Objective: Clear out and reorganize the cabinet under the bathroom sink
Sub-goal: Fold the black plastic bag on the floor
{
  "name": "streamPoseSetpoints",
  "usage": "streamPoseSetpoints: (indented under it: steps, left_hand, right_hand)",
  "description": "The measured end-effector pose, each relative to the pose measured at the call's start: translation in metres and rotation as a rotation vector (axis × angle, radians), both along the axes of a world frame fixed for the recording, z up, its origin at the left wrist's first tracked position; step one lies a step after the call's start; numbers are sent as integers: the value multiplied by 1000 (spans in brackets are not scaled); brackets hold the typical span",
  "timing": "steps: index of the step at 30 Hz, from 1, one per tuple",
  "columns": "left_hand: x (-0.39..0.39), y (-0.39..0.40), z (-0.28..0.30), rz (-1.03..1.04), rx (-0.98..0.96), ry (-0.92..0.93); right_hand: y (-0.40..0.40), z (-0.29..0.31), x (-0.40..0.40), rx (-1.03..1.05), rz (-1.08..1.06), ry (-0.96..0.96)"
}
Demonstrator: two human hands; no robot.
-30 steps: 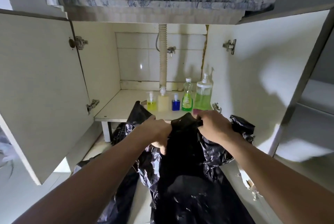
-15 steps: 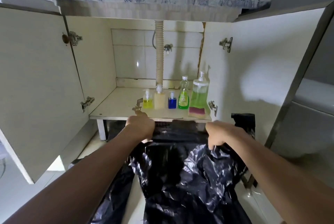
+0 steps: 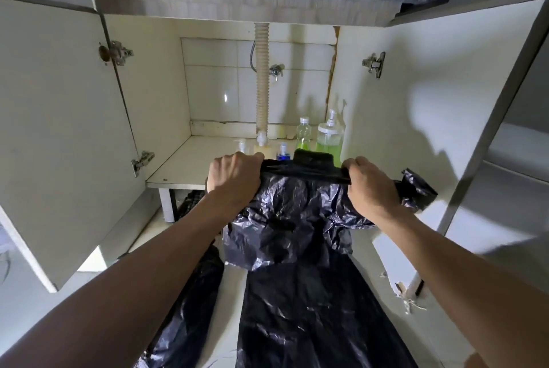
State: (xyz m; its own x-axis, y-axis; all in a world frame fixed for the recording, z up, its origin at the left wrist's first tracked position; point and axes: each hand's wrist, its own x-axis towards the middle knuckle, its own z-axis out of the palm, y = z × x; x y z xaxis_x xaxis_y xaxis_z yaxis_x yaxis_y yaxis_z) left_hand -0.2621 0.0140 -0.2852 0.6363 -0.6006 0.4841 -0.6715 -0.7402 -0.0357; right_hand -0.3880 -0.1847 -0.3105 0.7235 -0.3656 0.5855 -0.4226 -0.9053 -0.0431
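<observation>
Both hands lifted the bag [image 3: 297,213] since half a second ago: left hand [image 3: 234,177] and right hand [image 3: 371,186] clenched its top edge, pulled taut before the shelf [image 3: 184,165]. Bottles [image 3: 328,139] remained inside, so clearing probably wasn't finished.

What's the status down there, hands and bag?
Left hand and right hand both grip the black bag, top edge stretched between them. Bottles upright on the cabinet shelf behind. Bag hides their bases.
</observation>
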Motion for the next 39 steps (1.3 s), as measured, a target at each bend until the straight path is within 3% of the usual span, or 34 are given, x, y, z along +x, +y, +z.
streamPoseSetpoints:
  steps: [6,11,14,18,21,25,30,39]
  left_hand:
    - [-1,-1,-8,2,34,3]
    - [-3,-5,-41,-72,391,29]
    - [-9,-11,-84,-186,627,148]
    - [-14,-13,-140,-210,851,350]
    - [-21,-9,-175,-159,874,501]
    - [-65,2,-238,-113,852,720]
    - [-100,4,-287,-114,956,777]
    - [-109,7,-294,-145,1032,769]
  right_hand:
    - [-3,-10,-6,-126,-4,89]
    - [-4,-26,-13,14,-51,742]
    - [-7,-60,-15,32,-42,953]
    - [-1,-111,-14,194,-92,961]
    - [8,-155,-20,325,-159,950]
    - [16,-208,-43,464,-261,1089]
    - [8,-233,-61,557,-274,1255]
    - [27,-247,-70,469,-318,1436]
